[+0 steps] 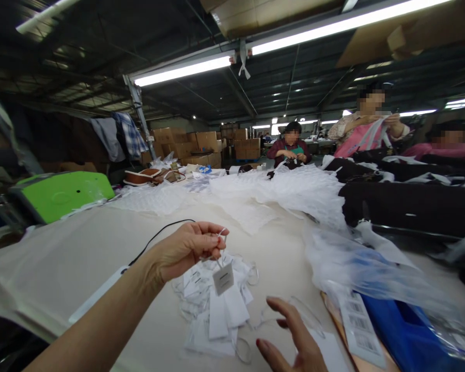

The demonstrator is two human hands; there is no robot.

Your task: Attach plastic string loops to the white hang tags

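My left hand [194,243] pinches the white string of a small square hang tag [223,279], which dangles below the fingers. Beneath it a loose pile of white tags [219,315] with looped strings lies on the pale tabletop [139,305]. To the right of the pile, my right hand [290,338] is low in the view, its thumb and fingers apart and nothing between them. Thin looped strings [304,312] lie close by its fingers. A long pale tag with a black cord [155,237] is partly hidden behind my left forearm.
Clear plastic wrap and a blue bin [403,330] stand at the right, beside a barcode label sheet [360,325]. White foam sheets [279,186] cover the table's far side. Dark bags [411,206] are stacked at right. A green machine [65,194] sits left. Several people work beyond.
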